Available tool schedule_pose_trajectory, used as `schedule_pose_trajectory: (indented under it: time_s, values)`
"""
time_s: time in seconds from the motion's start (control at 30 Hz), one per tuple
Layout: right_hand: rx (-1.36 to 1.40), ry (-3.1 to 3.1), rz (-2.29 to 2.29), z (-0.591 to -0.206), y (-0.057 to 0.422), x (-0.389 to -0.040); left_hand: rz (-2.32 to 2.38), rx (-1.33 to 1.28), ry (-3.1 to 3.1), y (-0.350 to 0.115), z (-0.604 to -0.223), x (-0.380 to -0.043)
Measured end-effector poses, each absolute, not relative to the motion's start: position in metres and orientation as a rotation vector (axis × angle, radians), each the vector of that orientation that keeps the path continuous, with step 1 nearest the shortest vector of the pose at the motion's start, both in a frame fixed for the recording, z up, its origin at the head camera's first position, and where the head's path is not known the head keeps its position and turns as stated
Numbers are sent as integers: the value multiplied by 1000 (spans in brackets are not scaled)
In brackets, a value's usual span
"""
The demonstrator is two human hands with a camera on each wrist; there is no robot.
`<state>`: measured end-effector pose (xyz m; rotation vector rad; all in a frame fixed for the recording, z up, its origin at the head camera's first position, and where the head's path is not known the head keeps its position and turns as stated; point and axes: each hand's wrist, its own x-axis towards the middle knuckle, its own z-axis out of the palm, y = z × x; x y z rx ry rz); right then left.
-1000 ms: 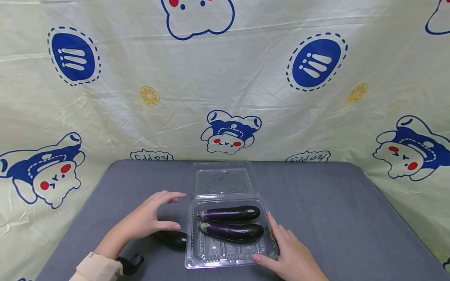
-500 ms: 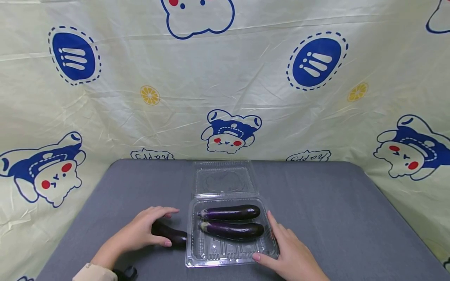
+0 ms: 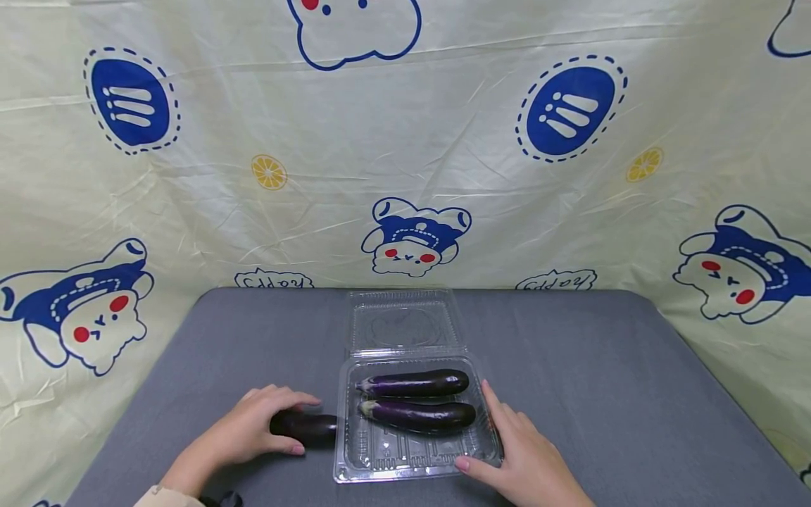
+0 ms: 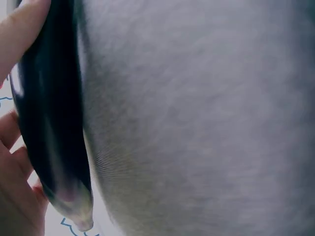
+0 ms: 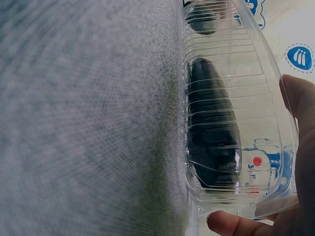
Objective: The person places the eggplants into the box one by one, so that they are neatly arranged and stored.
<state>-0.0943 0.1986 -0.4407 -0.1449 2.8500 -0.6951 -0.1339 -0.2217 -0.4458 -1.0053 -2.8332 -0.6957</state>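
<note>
A clear plastic clamshell container [image 3: 415, 470] lies with its lid folded back, holding an upper eggplant [image 3: 415, 384] and a lower eggplant [image 3: 421, 417] side by side. On the table just left of it, my left hand [image 3: 243, 429] grips a third eggplant [image 3: 310, 427] between thumb and fingers. The left wrist view shows the stem end of this held eggplant [image 4: 56, 123], its other end out of frame. At the container's front right corner my right hand [image 3: 526, 451] holds the rim, thumb at the front and fingers along the right side.
The container's lid [image 3: 405, 324] lies flat toward the table's back edge. Grey cloth covers the table [image 3: 570, 366]. Behind it hangs a cream printed curtain [image 3: 412, 127]. A dark strap [image 3: 229, 499] shows near the left wrist.
My left hand has come down and toward me, closing round the third eggplant, which now lies more level. The right hand and the container have stayed put.
</note>
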Motion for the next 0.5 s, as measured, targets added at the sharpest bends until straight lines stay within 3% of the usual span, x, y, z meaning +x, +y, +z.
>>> schedule_pose_trajectory:
  time_s: [0.5]
  values:
    - [-146,2841,-702,-440,199,-94,-710,-970,-2843,-227,-448,-121]
